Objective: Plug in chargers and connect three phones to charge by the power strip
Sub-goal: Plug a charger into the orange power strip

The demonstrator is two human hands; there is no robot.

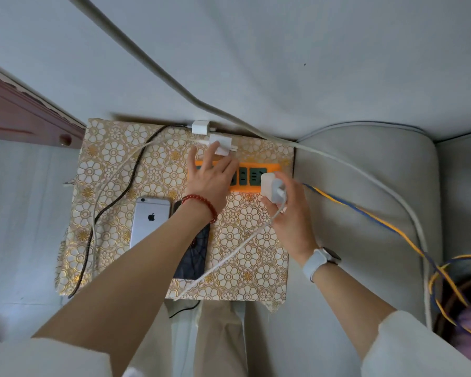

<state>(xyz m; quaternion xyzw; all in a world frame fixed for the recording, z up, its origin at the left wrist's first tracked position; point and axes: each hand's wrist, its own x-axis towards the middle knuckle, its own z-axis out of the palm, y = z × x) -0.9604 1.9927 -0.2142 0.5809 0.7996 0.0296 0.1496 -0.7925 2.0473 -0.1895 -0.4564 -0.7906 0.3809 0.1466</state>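
Note:
An orange power strip (256,174) with dark sockets lies at the back right of a small table covered in gold floral cloth (245,257). My right hand (288,216) grips a white charger (273,186) with a white cable, held over the strip's right end. My left hand (211,176) rests flat on the strip's left part, fingers spread, fingertips touching a second white charger (221,145) behind the strip. A third white charger (200,127) lies at the table's back edge. A silver phone (148,221) lies face down at the left; a dark phone (195,254) is partly under my left forearm.
A black braided cable (112,208) and a white cable (112,175) run over the table's left side. A thick grey cord (152,63) crosses the wall. Blue and yellow wires (365,213) trail to the right over a grey cushion (378,186). A wooden frame (19,112) stands at the left.

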